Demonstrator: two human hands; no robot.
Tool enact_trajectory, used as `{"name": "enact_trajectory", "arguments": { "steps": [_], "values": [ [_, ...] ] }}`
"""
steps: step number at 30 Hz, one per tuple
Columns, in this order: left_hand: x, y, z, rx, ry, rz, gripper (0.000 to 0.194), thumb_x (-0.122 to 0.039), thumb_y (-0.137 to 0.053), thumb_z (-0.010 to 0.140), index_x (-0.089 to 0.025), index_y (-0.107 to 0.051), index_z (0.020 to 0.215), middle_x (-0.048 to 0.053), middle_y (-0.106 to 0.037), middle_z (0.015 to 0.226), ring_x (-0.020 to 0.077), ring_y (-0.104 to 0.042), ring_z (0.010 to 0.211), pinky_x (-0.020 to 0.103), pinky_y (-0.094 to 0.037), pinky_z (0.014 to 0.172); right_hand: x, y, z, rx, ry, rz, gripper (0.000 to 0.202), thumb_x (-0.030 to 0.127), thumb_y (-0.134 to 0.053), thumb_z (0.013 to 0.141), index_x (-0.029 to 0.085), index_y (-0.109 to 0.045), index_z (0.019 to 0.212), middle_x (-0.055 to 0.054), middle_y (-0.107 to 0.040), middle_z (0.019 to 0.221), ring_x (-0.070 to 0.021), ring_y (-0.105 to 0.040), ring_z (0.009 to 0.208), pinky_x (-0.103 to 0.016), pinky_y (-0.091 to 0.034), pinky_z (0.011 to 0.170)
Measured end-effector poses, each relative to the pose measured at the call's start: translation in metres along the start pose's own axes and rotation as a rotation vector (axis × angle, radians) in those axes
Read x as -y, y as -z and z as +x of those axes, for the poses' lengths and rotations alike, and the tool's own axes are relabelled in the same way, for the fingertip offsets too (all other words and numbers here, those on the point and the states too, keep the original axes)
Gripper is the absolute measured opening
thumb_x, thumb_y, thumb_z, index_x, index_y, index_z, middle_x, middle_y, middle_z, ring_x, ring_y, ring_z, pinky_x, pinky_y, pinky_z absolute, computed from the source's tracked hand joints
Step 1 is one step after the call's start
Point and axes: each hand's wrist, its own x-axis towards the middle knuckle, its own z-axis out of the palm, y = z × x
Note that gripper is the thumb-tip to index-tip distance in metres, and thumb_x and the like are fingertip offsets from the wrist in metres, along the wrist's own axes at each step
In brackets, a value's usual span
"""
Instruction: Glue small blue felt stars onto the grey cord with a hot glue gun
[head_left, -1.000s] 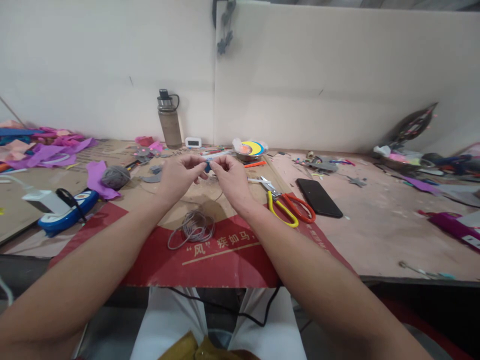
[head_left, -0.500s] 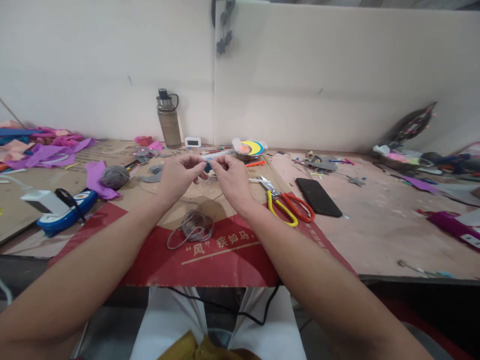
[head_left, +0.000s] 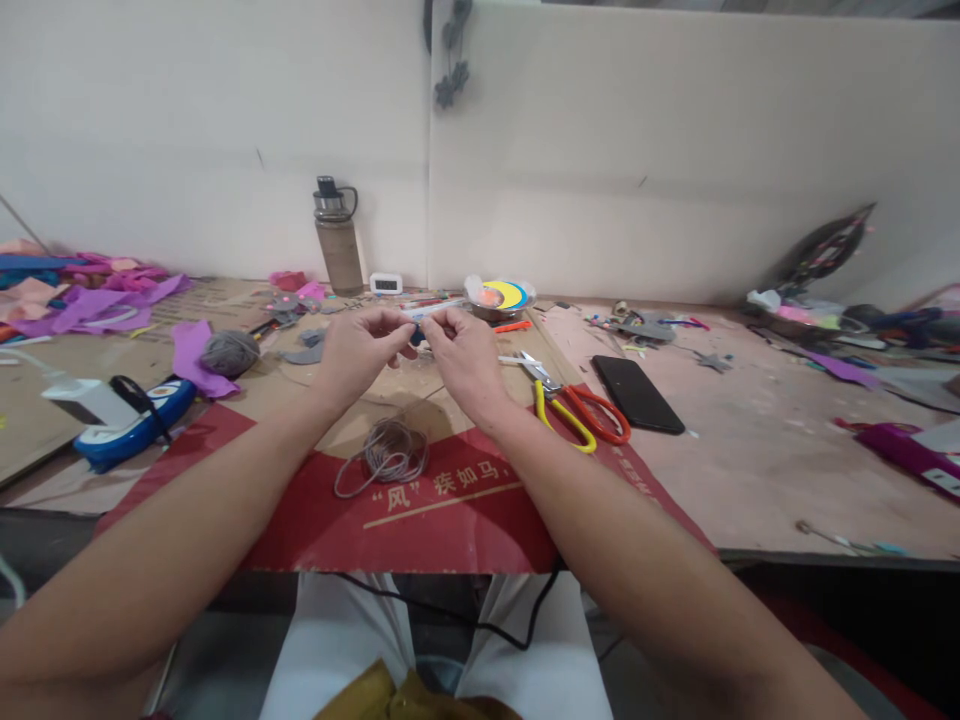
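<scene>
My left hand (head_left: 369,350) and my right hand (head_left: 463,358) meet at the fingertips above the brown board. Between them is a small dark blue piece (head_left: 417,335), pinched by the fingers of both hands; its shape is mostly hidden. A loose coil of grey cord (head_left: 391,452) lies below the hands, on the red printed sheet (head_left: 330,535). Scissors with yellow and red handles (head_left: 559,400) rest right of my right wrist. A ball of grey yarn (head_left: 230,353) sits on purple felt to the left.
A bottle (head_left: 339,245) and a small white clock (head_left: 386,284) stand near the back wall. A black phone (head_left: 637,394) lies right of the scissors. The blue-and-white power strip (head_left: 135,425) is at the left. A bowl (head_left: 510,310) holds yellow and blue discs.
</scene>
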Motion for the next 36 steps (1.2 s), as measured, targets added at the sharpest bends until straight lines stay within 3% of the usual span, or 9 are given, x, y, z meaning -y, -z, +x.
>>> {"name": "enact_trajectory", "arguments": {
  "steps": [22,31,36],
  "values": [
    [0.006,-0.001,0.003,0.038,0.011,-0.097,0.008,-0.024,-0.065,0.073,-0.016,-0.064,0.072,0.0,-0.063,0.059,0.01,-0.061,0.05,0.019,-0.041,0.042,-0.002,-0.001,-0.001,0.004,0.003,-0.029,0.02,0.026,-0.052,0.082,0.02,-0.053,0.064,0.001,-0.053,0.063,-0.0109,-0.044,0.06,-0.028,-0.033,0.061],
    [0.006,0.003,0.004,0.132,0.054,-0.136,0.013,-0.029,-0.062,0.076,-0.016,-0.065,0.074,0.002,-0.065,0.056,0.0097,-0.056,0.046,0.021,-0.041,0.044,-0.001,0.002,-0.002,0.004,-0.009,-0.031,0.02,0.028,-0.052,0.083,0.02,-0.053,0.064,0.002,-0.052,0.062,-0.0109,-0.043,0.059,-0.028,-0.032,0.06],
    [0.013,0.001,0.006,0.167,0.062,-0.194,0.015,-0.031,-0.067,0.074,-0.016,-0.065,0.077,0.003,-0.068,0.064,0.0119,-0.063,0.053,0.022,-0.044,0.046,-0.001,0.003,-0.002,-0.002,-0.021,-0.035,0.019,0.026,-0.052,0.082,0.02,-0.053,0.064,0.001,-0.054,0.062,-0.0111,-0.044,0.06,-0.028,-0.032,0.06]
  ]
}}
